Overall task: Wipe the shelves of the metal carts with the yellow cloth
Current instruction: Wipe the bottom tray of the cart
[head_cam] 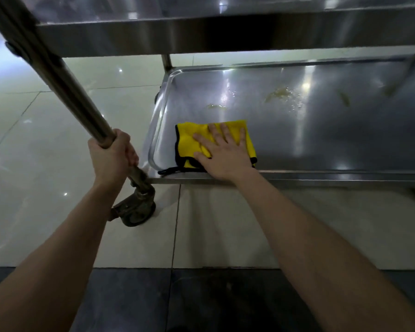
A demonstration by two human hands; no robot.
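Observation:
The yellow cloth (pixel 188 140) with a black edge lies flat in the near left corner of the metal cart's bottom shelf (pixel 321 130). My right hand (pixel 222 154) presses flat on the cloth with its fingers spread. My left hand (pixel 113 155) grips the cart's near left post (pixel 65 85) just above the wheel. Yellowish smears (pixel 279 94) and small drops mark the shelf beyond the cloth.
An upper shelf (pixel 201 37) of the cart overhangs the bottom one. A worn caster wheel (pixel 135 212) stands under the post on the pale tiled floor (pixel 34 140). A dark strip of floor (pixel 201 303) runs along the near edge.

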